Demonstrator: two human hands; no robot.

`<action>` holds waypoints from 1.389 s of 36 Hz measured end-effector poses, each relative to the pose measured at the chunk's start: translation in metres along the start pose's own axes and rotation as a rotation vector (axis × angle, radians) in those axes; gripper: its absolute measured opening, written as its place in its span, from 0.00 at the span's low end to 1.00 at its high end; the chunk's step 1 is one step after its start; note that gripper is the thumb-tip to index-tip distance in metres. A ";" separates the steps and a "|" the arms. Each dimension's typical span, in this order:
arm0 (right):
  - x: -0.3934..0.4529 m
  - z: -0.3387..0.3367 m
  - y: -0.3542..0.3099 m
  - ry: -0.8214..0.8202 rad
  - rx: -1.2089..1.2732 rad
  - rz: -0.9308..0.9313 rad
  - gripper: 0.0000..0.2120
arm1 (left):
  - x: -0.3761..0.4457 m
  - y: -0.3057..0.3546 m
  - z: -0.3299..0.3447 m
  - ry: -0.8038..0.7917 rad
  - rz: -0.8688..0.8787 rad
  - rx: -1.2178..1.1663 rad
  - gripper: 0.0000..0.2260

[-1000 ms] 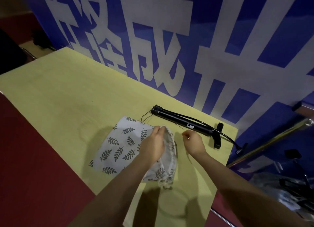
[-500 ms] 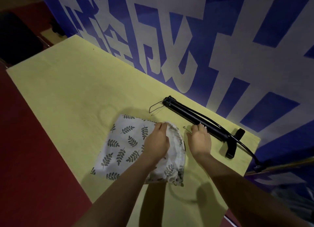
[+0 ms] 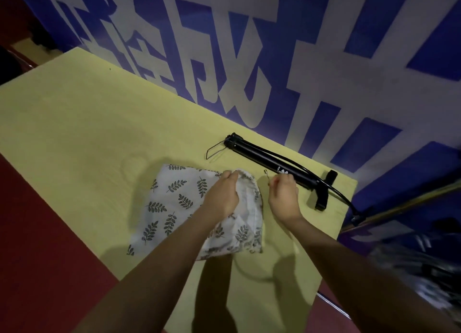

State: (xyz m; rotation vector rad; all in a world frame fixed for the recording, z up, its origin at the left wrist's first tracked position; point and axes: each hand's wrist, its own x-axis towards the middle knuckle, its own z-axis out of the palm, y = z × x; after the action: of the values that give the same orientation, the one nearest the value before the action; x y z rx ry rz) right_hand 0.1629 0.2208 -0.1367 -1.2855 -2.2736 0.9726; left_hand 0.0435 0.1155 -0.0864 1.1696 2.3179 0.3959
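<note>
Your bag [image 3: 179, 203] lies flat on the table [image 3: 74, 133], mouth turned toward the pump [image 3: 272, 164], so whatever goes in has only a short way to travel. Your left hand [image 3: 223, 198] grips the far corner of the mouth, fingers curled over the gathered hem and thumb beneath. That hold pins the cloth to the table and lifts the rim a little, which I judge is meant to keep the opening ready.

Your right hand [image 3: 284, 198] sits just beside the mouth, between bag and pump. Its fingers are curled in a narrow pinch round a small pin [image 3: 266, 179], whose metal tip pokes out past the fingertips toward the wall [image 3: 299, 58]. How firmly it is held I cannot tell; the piece is tiny.

The pump lies along the wall, its hose running down its length and its handle at the table's right end, untouched.

Both forearms come in from the near edge, wrists low and knuckles up, with the hands near each other yet apart. The left forearm crosses over the bag's near half.
</note>
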 end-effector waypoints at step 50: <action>0.095 -0.006 -0.025 -0.440 -0.812 -0.009 0.22 | 0.058 0.005 -0.032 -0.064 0.101 -0.086 0.23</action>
State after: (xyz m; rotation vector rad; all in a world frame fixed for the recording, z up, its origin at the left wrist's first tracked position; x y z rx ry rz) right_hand 0.1016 0.2953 -0.1170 -1.4314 -3.2023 0.3175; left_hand 0.0000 0.1647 -0.0759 1.2424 2.1718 0.4822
